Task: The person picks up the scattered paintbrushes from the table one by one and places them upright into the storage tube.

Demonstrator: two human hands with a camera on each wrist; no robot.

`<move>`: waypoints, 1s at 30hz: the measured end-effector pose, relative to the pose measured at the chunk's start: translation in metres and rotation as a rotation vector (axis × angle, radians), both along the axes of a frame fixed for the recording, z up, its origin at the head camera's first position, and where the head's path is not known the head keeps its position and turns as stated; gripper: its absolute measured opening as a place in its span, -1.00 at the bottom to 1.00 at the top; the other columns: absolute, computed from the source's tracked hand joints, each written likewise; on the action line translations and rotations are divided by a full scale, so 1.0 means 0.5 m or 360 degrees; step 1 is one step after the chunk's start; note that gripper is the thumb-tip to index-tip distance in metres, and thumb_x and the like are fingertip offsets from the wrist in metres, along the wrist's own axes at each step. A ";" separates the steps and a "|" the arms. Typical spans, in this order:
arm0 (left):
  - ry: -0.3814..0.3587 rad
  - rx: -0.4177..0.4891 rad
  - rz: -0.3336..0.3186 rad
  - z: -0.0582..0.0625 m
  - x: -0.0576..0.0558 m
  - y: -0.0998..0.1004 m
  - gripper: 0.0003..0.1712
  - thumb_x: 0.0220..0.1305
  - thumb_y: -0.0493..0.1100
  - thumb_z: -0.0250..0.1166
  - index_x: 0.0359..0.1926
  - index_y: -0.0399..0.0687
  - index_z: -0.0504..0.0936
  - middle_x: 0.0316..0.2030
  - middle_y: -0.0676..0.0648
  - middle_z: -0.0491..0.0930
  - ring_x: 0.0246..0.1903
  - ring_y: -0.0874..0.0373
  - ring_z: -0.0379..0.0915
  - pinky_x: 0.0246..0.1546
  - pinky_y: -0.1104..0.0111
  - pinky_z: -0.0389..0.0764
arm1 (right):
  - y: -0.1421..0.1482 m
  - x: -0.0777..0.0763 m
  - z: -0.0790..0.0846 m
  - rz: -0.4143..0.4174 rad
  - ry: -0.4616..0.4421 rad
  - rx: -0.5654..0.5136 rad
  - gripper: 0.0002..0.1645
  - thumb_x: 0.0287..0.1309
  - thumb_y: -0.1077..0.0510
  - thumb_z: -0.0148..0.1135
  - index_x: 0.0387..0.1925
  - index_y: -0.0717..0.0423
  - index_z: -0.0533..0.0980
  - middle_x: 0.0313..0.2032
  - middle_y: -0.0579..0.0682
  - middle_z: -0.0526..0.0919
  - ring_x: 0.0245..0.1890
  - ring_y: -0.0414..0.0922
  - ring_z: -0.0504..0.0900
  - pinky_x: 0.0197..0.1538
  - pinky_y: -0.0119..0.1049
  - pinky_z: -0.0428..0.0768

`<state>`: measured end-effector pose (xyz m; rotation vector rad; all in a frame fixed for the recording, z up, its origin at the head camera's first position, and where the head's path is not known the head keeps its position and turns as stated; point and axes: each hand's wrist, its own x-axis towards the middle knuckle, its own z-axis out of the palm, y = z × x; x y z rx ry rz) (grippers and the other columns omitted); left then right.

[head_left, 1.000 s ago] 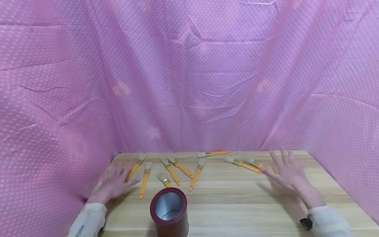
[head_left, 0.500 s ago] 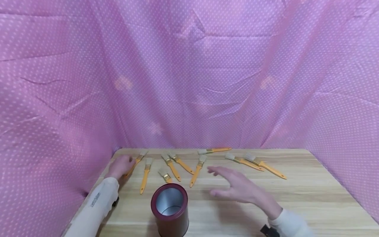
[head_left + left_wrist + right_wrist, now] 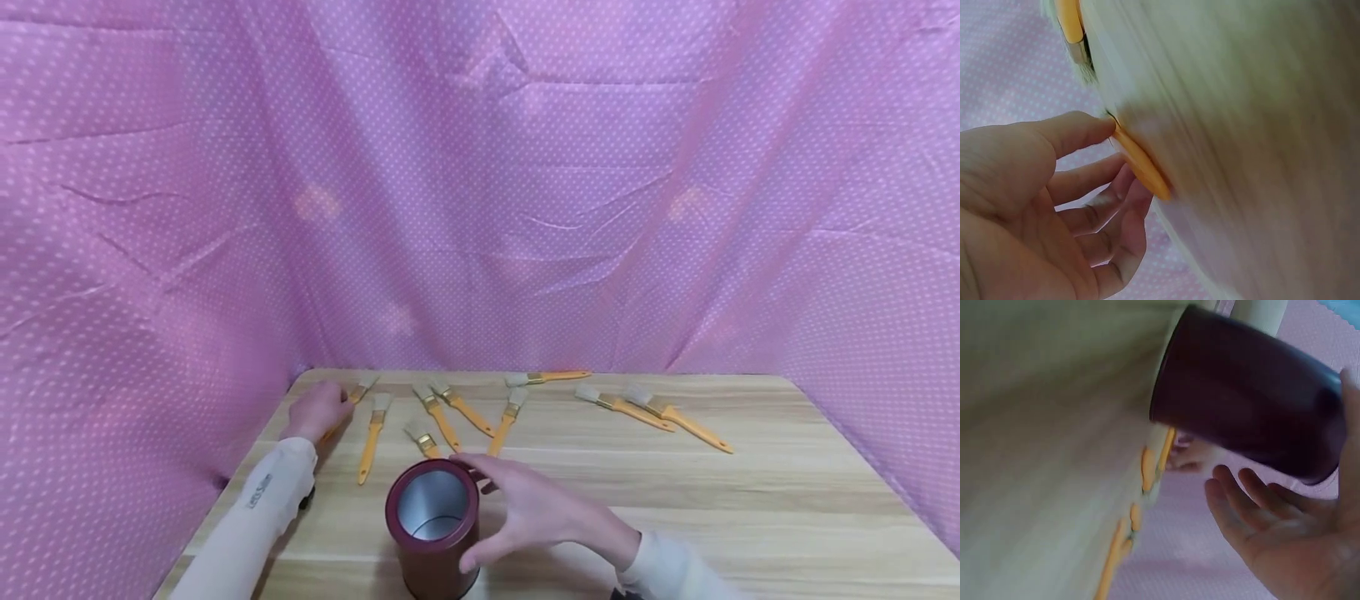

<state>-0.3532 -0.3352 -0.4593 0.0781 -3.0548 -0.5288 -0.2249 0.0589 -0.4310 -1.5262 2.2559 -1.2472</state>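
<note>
At the table's left side my left hand [image 3: 318,410] pinches a paintbrush [image 3: 363,388] by its orange handle, thumb and forefinger on it; the bristles point toward the back. In the left wrist view the handle [image 3: 1141,165] lies close along the wooden surface. A dark red, open-topped cylindrical can [image 3: 435,557] stands upright near the front, and its inside is bare silvery metal. My right hand [image 3: 536,504] is beside the can's right side, thumb and fingers spread apart around it. The right wrist view shows a gap between those fingers and the can wall [image 3: 1247,387].
Several more orange-handled paintbrushes lie scattered across the wooden table [image 3: 750,517], among them one [image 3: 372,437] right of the left hand, one [image 3: 427,442] behind the can and two [image 3: 690,425] at the right. A pink dotted curtain [image 3: 480,208] encloses the back and sides.
My left hand has gone from spread fingers to pinching the far-left paintbrush. My right hand has moved left from above the right-hand brushes to the can's side.
</note>
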 end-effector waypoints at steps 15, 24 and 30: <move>-0.0072 0.0380 0.0012 -0.001 0.004 -0.016 -0.60 0.30 -0.17 0.36 0.08 -0.32 0.64 0.00 -0.29 0.62 -0.04 -0.21 0.53 0.01 -0.14 0.51 | -0.001 -0.007 -0.007 -0.0121 -0.0063 -0.0161 -0.08 0.00 -0.16 0.60 0.34 0.01 0.42 0.07 -0.11 0.65 0.00 -0.14 0.65 0.09 -0.23 0.62; -0.0087 0.0706 -0.0043 -0.005 0.007 -0.028 -0.62 0.23 -0.29 0.41 0.04 -0.39 0.65 -0.05 -0.27 0.63 -0.11 -0.09 0.52 -0.07 0.09 0.56 | 0.026 -0.039 -0.010 -0.0267 -0.0024 -0.0151 -0.06 -0.03 -0.16 0.62 0.33 0.04 0.43 0.02 -0.15 0.65 -0.04 -0.17 0.66 0.07 -0.19 0.63; 0.0031 0.0788 -0.0072 0.023 0.022 -0.011 -0.68 0.20 -0.35 0.37 0.00 -0.32 0.67 -0.14 -0.20 0.65 -0.15 -0.07 0.52 -0.11 0.14 0.57 | 0.042 -0.055 -0.008 -0.0340 -0.0048 -0.0132 -0.06 -0.01 -0.18 0.60 0.34 0.04 0.42 0.03 -0.17 0.65 -0.03 -0.16 0.67 0.09 -0.08 0.63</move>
